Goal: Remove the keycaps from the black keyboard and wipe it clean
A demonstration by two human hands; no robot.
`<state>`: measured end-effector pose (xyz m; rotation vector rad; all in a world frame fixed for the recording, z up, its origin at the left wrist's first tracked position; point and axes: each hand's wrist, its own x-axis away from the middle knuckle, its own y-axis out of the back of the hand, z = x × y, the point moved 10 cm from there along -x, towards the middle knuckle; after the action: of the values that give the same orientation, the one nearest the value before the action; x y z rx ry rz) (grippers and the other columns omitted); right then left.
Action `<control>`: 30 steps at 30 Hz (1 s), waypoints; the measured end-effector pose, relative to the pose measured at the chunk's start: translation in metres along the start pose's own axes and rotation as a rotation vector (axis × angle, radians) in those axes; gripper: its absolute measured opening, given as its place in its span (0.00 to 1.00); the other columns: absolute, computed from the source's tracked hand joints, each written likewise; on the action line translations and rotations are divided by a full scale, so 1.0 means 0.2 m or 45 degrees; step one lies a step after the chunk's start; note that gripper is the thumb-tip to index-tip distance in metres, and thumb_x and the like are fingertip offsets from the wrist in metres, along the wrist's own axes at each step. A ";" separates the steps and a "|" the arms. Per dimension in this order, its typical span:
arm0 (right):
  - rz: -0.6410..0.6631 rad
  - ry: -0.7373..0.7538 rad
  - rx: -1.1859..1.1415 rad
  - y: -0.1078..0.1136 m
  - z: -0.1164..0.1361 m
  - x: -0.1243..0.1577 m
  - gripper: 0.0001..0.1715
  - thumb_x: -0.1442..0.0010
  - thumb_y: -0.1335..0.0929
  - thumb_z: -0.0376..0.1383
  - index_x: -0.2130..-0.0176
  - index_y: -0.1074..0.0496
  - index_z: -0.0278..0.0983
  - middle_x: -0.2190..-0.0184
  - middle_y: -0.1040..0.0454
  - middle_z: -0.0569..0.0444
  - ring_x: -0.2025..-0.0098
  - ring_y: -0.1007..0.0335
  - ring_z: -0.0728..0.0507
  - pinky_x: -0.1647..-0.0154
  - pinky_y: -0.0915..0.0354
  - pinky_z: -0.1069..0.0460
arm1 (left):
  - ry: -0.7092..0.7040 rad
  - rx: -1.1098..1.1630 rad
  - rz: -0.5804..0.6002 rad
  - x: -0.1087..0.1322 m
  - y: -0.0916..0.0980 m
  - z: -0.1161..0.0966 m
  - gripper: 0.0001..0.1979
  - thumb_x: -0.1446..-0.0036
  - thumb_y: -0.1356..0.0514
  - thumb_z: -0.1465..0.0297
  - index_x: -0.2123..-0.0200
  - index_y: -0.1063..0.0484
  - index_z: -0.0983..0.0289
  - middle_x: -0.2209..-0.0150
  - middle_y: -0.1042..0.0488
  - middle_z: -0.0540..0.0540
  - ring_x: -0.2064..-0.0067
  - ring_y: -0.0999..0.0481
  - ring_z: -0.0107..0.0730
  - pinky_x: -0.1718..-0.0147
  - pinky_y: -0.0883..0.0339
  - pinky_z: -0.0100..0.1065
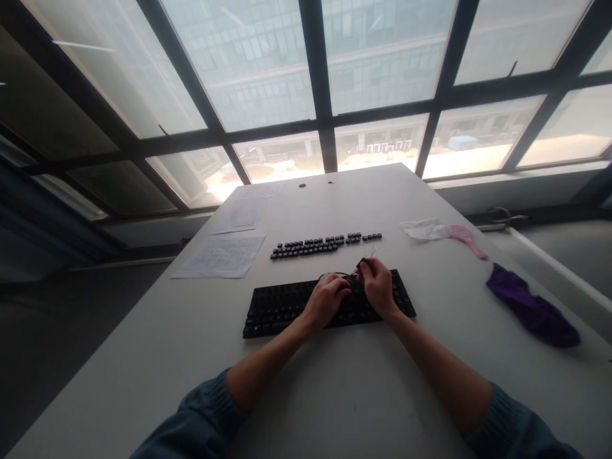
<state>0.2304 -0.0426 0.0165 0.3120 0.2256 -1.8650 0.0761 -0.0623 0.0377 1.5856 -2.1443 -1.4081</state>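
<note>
A black keyboard [277, 309] lies on the white table [335, 382] in front of me. My left hand [325, 299] rests on its upper middle with fingers curled, pressing near a key. My right hand [377, 284] is closed in a pinch on a small dark keycap puller [364, 261] with thin wire prongs, held over the keyboard's top edge. Behind the keyboard lie rows of loose black keycaps [325, 245].
Paper sheets [220, 256] lie at the back left. A white tissue [423, 229], a pink brush [466, 240] and a purple cloth [530, 309] sit on the right side. Large windows stand beyond the table's far edge.
</note>
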 end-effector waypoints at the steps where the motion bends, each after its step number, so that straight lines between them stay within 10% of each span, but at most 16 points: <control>1: -0.003 -0.004 -0.008 0.00 0.00 0.00 0.16 0.35 0.35 0.46 0.68 0.31 0.38 0.78 0.27 0.55 0.77 0.32 0.45 0.72 0.36 0.51 | 0.012 0.035 -0.024 -0.02 0.03 0.01 0.04 0.38 0.38 0.71 0.60 0.23 0.61 0.61 0.26 0.56 0.57 0.27 0.37 0.54 0.31 0.38; 8: -0.003 -0.014 -0.025 0.00 0.00 0.00 0.15 0.35 0.35 0.45 0.69 0.31 0.38 0.77 0.27 0.55 0.76 0.32 0.45 0.71 0.36 0.52 | 0.097 -0.022 -0.227 -0.37 0.23 0.24 0.05 0.43 0.35 0.71 0.62 0.20 0.63 0.65 0.24 0.54 0.66 0.26 0.32 0.62 0.30 0.34; 14: 0.013 -0.018 -0.063 -0.01 0.00 -0.01 0.15 0.35 0.35 0.44 0.68 0.30 0.38 0.78 0.28 0.55 0.75 0.31 0.45 0.71 0.36 0.52 | 0.009 -0.307 -0.035 -0.63 0.05 0.34 0.09 0.42 0.36 0.73 0.57 0.21 0.63 0.63 0.22 0.55 0.64 0.25 0.33 0.59 0.31 0.34; 30: 0.031 -0.043 -0.095 -0.03 -0.01 -0.01 0.15 0.36 0.35 0.46 0.67 0.30 0.38 0.76 0.26 0.54 0.74 0.30 0.44 0.70 0.34 0.52 | -0.071 -0.586 0.051 -0.64 -0.09 0.42 0.05 0.41 0.36 0.69 0.66 0.20 0.61 0.61 0.22 0.57 0.53 0.32 0.45 0.53 0.39 0.44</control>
<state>0.2263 -0.0384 0.0150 0.2312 0.2664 -1.8320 0.0966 0.0899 0.0293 1.3334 -1.6938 -1.7853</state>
